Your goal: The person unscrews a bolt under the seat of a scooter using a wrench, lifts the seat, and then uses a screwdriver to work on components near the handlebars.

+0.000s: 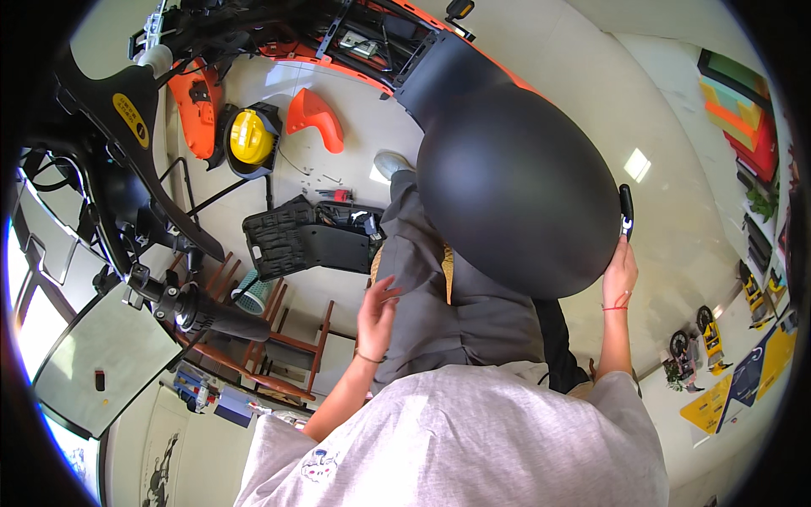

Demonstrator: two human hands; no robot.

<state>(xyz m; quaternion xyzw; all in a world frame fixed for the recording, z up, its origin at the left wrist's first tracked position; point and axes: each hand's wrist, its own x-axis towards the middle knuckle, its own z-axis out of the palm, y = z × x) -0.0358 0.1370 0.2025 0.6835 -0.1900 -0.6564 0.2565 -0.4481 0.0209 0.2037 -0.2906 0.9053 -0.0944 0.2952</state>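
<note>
Far left of the left fingers, a grey tabletop (84,342) carries a small dark red object (100,380). Nearer to those fingers, but still well to their left, a black handlebar grip (228,314) juts inward, and a tall black panel (101,110) with a yellow label stands farther ahead. Beyond the fingers and to their left lie an orange panel (198,114), a yellow helmet (251,137) and a curved orange piece (316,120). A pale green basket (251,293) and brown wooden frames (319,348) sit left of the fingers, low down; an open black case (314,245) lies on the floor, ahead of them and to their left.

The left hand (377,323) is raised near the left leg of the grey trousers (414,291), its fingers loosely parted, with nothing visible between them.

Between the two sets of fingers, and reaching ahead of both, the large rounded black seat (519,186) extends from an orange-edged frame (359,44).

The right hand (621,272) is at the seat's right rim, its fingers closed round the lower end of a hand tool (626,209) with a black upper part and a bright metal section just ahead of the fingertips. Whether the tool touches the seat, I cannot tell. Well to the right of these fingers stand yellow-and-black model vehicles (711,338); coloured panels (739,118) hang farther ahead.
</note>
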